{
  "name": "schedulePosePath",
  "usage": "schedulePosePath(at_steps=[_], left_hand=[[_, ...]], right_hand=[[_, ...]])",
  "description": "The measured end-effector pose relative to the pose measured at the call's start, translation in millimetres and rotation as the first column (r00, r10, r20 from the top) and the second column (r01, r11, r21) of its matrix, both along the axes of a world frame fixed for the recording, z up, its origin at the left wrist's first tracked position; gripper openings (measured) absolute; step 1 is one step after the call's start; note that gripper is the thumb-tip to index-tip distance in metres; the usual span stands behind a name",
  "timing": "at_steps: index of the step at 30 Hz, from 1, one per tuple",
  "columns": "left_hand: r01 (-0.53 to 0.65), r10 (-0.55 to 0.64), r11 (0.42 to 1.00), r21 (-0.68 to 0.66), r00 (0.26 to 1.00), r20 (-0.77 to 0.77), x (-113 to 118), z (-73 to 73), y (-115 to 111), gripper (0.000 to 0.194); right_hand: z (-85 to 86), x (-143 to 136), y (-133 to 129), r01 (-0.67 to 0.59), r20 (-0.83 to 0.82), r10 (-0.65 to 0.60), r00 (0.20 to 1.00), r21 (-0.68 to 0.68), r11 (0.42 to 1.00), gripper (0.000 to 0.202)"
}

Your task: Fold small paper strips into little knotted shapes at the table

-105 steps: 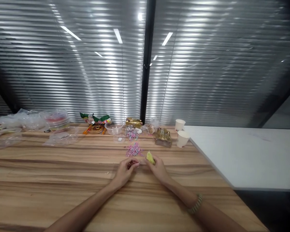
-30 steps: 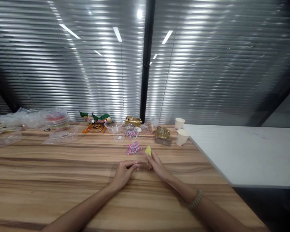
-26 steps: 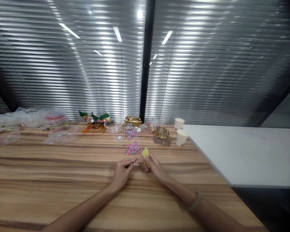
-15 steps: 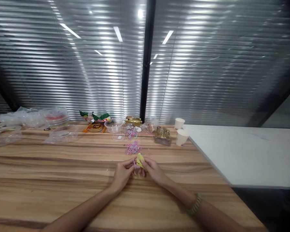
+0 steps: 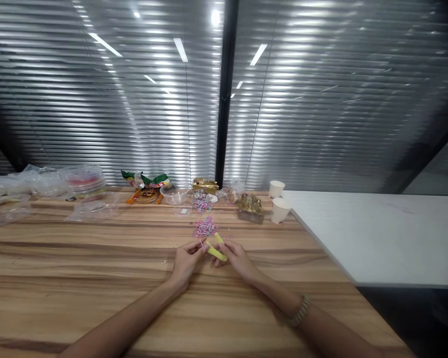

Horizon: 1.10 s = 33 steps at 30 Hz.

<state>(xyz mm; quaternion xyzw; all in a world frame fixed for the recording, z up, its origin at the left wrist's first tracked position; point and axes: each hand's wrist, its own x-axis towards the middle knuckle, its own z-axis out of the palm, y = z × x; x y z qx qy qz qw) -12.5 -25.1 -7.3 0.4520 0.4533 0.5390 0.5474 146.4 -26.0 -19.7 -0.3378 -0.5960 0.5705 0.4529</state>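
Observation:
My left hand (image 5: 185, 262) pinches a thin pinkish-purple hair elastic (image 5: 203, 246) between thumb and fingertips. Closed around a folded yellow strip (image 5: 217, 253) is my right hand (image 5: 237, 259); one end of the strip points up and the other slants toward my left fingertips. Whether the strip is cloth or paper, I cannot tell. Just beyond my fingers lies a loose pile of small pink, purple and pale blue elastics (image 5: 204, 226). Farther back, more of the elastics (image 5: 201, 204) sit in or by a clear bag.
Two paper cups (image 5: 280, 211) and a gold-wrapped pack (image 5: 250, 209) stand back right. A clear bowl (image 5: 174, 195), a round lid (image 5: 182, 210) and green snack wrappers (image 5: 157, 181) line the back. Stacked plastic lids (image 5: 83, 181) are at left. A white table (image 5: 388, 238) adjoins on the right.
My hands have moved slightly apart, the left one shifting left with the elastic. The yellow strip, bunched before, now shows as a folded length with two separate ends.

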Motion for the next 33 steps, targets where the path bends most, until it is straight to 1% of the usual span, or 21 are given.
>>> schedulePosePath(at_steps=[2,6,11,13,14,17,19,22,25,27,31,33], left_hand=[[-0.008,0.008,1.0,0.001,1.0,0.017,-0.5,0.0,0.5,0.049],[0.011,-0.011,1.0,0.018,1.0,-0.01,-0.2,-1.2,0.4,0.05],[0.007,-0.006,1.0,0.015,0.999,-0.037,0.6,-2.4,-0.1,0.052],[0.001,0.0,1.0,0.006,0.999,-0.032,0.9,-3.0,0.4,0.052],[0.001,-0.001,1.0,0.003,1.0,-0.024,1.0,-3.4,0.7,0.051],[0.014,-0.014,1.0,0.025,1.0,-0.022,0.8,-4.7,1.1,0.049],[0.018,-0.014,0.997,0.07,0.998,-0.058,0.3,-5.5,1.1,0.046],[0.024,-0.01,0.993,0.119,0.993,-0.119,-1.1,-5.9,1.1,0.046],[0.072,-0.043,0.987,0.142,0.979,-0.201,-2.4,-4.6,0.8,0.048],[0.11,-0.062,0.978,0.175,0.964,-0.259,-2.9,-3.2,0.0,0.047],[0.167,-0.105,0.967,0.193,0.949,-0.296,-2.7,-2.5,-1.6,0.042],[0.173,-0.111,0.966,0.193,0.949,-0.296,-2.4,-3.7,-1.5,0.041]], right_hand=[[0.4,0.8,0.3,-0.024,-0.006,0.024,1.0,-0.004,1.0,0.053],[3.6,1.9,-1.0,-0.112,0.047,0.109,0.993,0.066,0.992,0.048],[5.4,2.3,-3.7,-0.134,0.187,0.104,0.977,0.155,0.979,0.043],[6.5,2.1,-6.2,-0.129,0.273,0.068,0.96,0.211,0.969,0.039],[7.4,1.8,-7.8,-0.117,0.324,0.029,0.946,0.256,0.96,0.037],[10.1,0.2,-13.3,-0.075,0.443,-0.13,0.887,0.415,0.907,0.033],[10.7,-1.0,-15.6,-0.065,0.48,-0.201,0.854,0.481,0.874,0.029],[8.2,-1.1,-15.2,-0.032,0.488,-0.257,0.834,0.508,0.861,0.029],[4.1,0.5,-11.7,0.021,0.462,-0.294,0.836,0.51,0.86,0.029],[2.5,1.4,-9.9,0.03,0.46,-0.3,0.836,0.508,0.861,0.029],[3.8,1.7,-11.0,-0.027,0.51,-0.28,0.814,0.514,0.858,0.028],[5.2,1.7,-12.9,-0.066,0.544,-0.275,0.793,0.525,0.849,0.027]])
